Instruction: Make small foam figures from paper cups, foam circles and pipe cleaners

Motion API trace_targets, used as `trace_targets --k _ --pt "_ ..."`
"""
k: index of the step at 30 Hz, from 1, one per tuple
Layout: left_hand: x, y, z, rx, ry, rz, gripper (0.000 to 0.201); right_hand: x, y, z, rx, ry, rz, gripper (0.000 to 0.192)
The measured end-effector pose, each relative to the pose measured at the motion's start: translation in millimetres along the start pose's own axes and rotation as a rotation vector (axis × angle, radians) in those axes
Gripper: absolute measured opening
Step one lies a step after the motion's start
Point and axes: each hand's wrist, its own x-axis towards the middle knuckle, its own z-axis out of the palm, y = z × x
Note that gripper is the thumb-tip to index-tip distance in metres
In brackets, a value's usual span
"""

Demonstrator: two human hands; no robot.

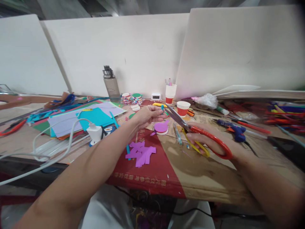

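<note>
Holding a small teal paper strip [162, 108] pinched between thumb and fingertips, left hand [149, 115] hovers above the tabletop [209, 171], grip closed on the strip. Right hand [202, 140]: grip closed through the handles of red-and-yellow scissors [190, 128], blades parted, tips just beside the strip. Below the left hand: purple paper disc [161, 127] on a white ring. Nearer the tabletop edge: pile of purple paper scraps [141, 153]. Behind: red-and-white paper cup [183, 108], stacked cups with pens [171, 91], grey bottle [111, 85]. Left side: coloured paper sheets [83, 119], white charger [94, 133]. Right side: blue glue gun [234, 129].
</note>
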Motion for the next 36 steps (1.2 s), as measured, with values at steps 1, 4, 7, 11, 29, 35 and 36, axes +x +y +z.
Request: trace_targets --k 1,4,7,11,29,35,36 --pt "0.0 0.0 -0.1 -0.002 -0.008 0.002 0.005 -0.1 -0.2 0.3 -0.001 0.006 0.003 0.029" --pt "-0.4 0.6 0.2 -0.005 -0.018 -0.005 0.004 1.8 1.2 -0.8 0.001 -0.004 0.002 0.029" --pt "-1.1 1.3 0.4 0.005 -0.036 -0.011 0.003 4.5 4.3 -3.4 -0.002 -0.052 -0.008 0.029" --pt "-2.1 2.0 0.3 0.030 -0.064 -0.004 0.002 5.6 8.9 -4.9 0.001 -0.045 -0.028 0.028" --pt "-3.9 4.5 2.9 0.050 -0.040 -0.009 0.010 3.6 6.6 -4.0 -0.005 -0.032 -0.012 0.029" --pt "-3.4 3.2 2.6 0.051 -0.049 -0.002 0.006 5.3 5.5 -6.4 -0.054 -0.021 -0.015 0.028" --pt "-3.3 2.8 2.3 0.051 -0.054 0.000 0.005 5.3 5.8 -6.2 -0.036 -0.028 -0.010 0.027"
